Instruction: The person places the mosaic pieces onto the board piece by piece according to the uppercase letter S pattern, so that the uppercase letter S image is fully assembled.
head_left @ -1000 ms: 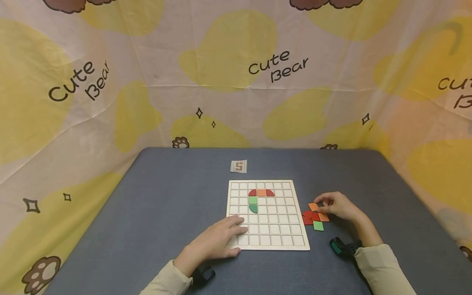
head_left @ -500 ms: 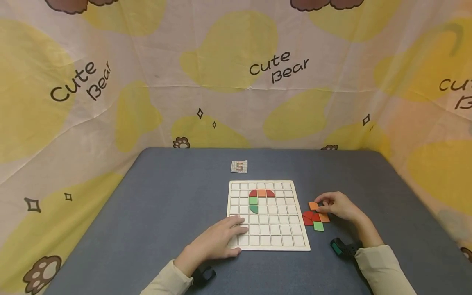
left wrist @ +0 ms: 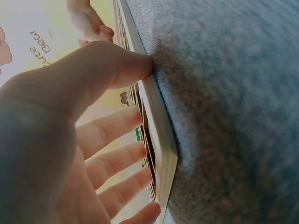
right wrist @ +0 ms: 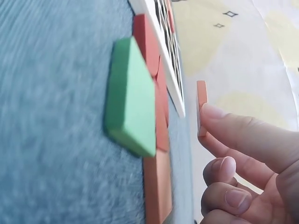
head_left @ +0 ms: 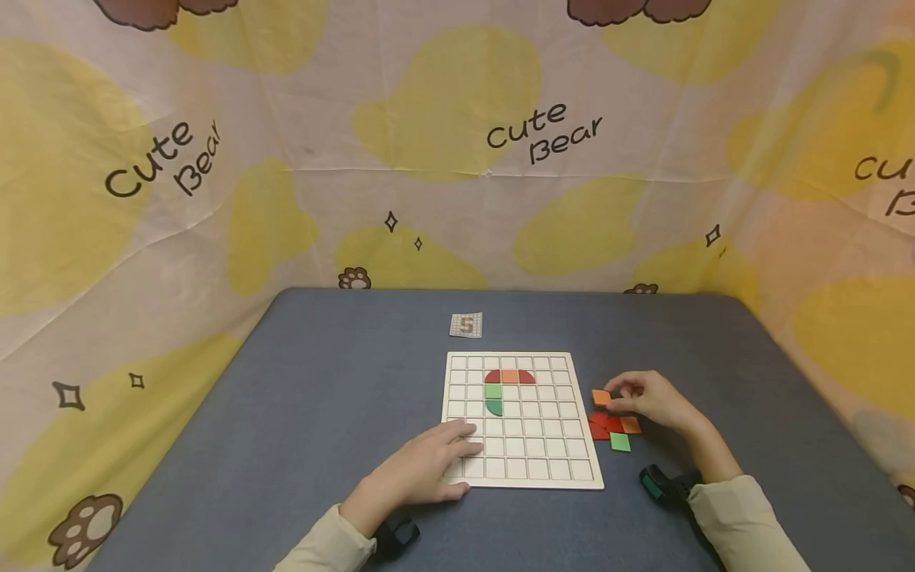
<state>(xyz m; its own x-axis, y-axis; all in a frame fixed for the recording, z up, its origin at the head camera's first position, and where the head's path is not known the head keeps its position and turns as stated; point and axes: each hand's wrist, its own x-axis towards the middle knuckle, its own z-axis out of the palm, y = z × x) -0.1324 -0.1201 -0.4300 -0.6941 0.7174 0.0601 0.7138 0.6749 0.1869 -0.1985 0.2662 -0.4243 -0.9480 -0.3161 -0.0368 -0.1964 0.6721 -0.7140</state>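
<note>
My right hand [head_left: 654, 400] pinches an orange square tile [head_left: 601, 397] between thumb and forefinger. The right wrist view has that tile [right wrist: 202, 88] edge-on, raised off the table. Below it lies a small heap: red tiles [head_left: 600, 427], another orange tile [head_left: 630, 426] and a light green square [head_left: 619, 442]. My left hand [head_left: 418, 469] rests with spread fingers on the near left corner of the white grid board [head_left: 539, 449], its thumb at the near edge. On the board sit two red rounded tiles [head_left: 526, 377], an orange square between them, then a light green square and a dark green quarter-round [head_left: 495, 407] below.
A small card [head_left: 466, 325] printed with a grid and a figure like a 5 lies beyond the board. The blue-grey table [head_left: 343, 373] meets a patterned curtain [head_left: 436, 103] at the back. A black strap [head_left: 668, 481] is on the right wrist.
My right hand has shifted slightly left, lifting the orange tile from the heap toward the board. The left hand stays on the board. The head view has tilted slightly.
</note>
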